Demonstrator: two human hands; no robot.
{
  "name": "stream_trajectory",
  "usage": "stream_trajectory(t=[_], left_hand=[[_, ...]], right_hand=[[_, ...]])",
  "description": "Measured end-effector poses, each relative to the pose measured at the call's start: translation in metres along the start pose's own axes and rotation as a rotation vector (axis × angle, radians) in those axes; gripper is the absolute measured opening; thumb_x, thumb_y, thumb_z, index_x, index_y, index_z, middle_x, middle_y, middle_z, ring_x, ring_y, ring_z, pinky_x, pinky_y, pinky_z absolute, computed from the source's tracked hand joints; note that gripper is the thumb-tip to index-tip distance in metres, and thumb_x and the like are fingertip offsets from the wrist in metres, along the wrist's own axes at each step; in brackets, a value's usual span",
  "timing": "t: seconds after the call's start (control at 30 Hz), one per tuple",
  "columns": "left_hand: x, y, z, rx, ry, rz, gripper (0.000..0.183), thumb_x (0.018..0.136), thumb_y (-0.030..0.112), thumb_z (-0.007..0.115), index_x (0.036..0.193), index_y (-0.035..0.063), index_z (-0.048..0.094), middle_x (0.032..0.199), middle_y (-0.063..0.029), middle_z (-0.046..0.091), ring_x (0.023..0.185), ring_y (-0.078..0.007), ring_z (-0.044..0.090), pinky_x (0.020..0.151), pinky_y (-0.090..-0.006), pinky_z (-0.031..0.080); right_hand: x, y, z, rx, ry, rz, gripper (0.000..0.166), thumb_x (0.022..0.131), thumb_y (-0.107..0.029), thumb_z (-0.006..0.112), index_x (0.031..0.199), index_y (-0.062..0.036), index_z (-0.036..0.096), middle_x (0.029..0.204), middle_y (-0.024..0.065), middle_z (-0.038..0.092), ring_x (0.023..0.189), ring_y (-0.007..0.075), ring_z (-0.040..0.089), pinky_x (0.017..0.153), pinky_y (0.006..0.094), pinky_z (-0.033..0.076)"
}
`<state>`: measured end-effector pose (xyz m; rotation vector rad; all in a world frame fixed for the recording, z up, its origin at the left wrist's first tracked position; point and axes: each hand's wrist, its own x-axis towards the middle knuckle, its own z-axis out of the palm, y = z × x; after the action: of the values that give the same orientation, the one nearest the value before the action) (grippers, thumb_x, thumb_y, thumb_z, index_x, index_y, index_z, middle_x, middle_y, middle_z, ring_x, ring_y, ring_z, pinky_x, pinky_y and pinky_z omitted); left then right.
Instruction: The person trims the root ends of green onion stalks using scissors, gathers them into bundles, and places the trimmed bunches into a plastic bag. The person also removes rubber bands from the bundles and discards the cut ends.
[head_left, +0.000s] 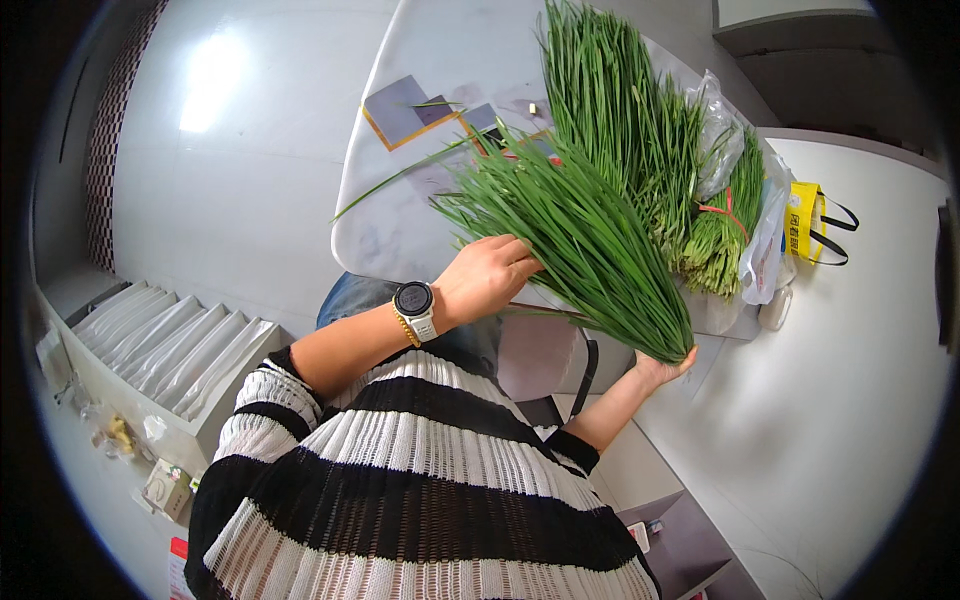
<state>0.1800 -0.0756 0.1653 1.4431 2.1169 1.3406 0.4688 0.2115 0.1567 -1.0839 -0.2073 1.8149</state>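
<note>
A large bunch of garlic chives slants across the front edge of the table. My right hand grips its gathered stem end, just beyond the table edge. My left hand, with a watch on the wrist, touches the left side of the leaves. Its fingers are curled and the tips are partly hidden, so whether they pinch a leaf is unclear. Behind lies a larger loose pile of chives. To the right, another chive bundle is tied with a red band.
The marble-patterned table has a rounded left corner. A single leaf lies across it. Clear plastic and a white plastic bag sit by the tied bundle. A yellow bag stands beyond. A stool is below.
</note>
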Motion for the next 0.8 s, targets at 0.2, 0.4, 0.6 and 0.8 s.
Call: stream_trajectory(t=[0.2,0.4,0.6,0.8], left_hand=[[-0.001,0.002,0.007,0.016,-0.022,0.005,0.024,0.076,0.0,0.068,0.099,0.0079,0.072,0.096,-0.0082,0.061,0.093,-0.0283,0.063,0.075,-0.0401,0.056],[0.003,0.0,-0.002,0.004,-0.006,0.01,0.026,0.076,-0.001,0.068,0.1,0.0085,0.072,0.096,-0.0088,0.061,0.093,-0.0283,0.063,0.075,-0.0407,0.056],[0.01,0.005,-0.017,-0.04,0.051,-0.055,0.027,0.082,0.002,0.07,0.108,0.0077,0.067,0.089,-0.0077,0.062,0.079,-0.0299,0.064,0.071,-0.04,0.055],[0.004,0.01,-0.022,-0.046,0.091,-0.031,0.026,0.081,0.002,0.074,0.105,0.0097,0.071,0.089,-0.0062,0.063,0.084,-0.028,0.065,0.072,-0.0396,0.054]], right_hand=[[0.0,0.005,-0.002,-0.028,-0.061,-0.025,0.043,0.083,-0.04,0.073,0.108,-0.0052,0.071,0.118,0.0133,0.07,0.112,0.0368,0.063,0.1,0.0559,0.05],[-0.006,0.013,0.005,-0.024,-0.016,-0.018,0.037,0.084,-0.039,0.073,0.103,-0.0079,0.072,0.115,0.0123,0.071,0.11,0.0363,0.064,0.097,0.0563,0.051],[-0.005,0.015,0.006,-0.006,-0.012,-0.077,0.037,0.085,-0.04,0.072,0.102,-0.0072,0.071,0.109,0.0126,0.072,0.101,0.037,0.067,0.091,0.0574,0.055],[-0.011,0.02,0.014,0.032,-0.047,-0.099,0.036,0.085,-0.038,0.074,0.102,-0.0068,0.071,0.109,0.0127,0.072,0.1,0.0368,0.067,0.09,0.0563,0.055]])
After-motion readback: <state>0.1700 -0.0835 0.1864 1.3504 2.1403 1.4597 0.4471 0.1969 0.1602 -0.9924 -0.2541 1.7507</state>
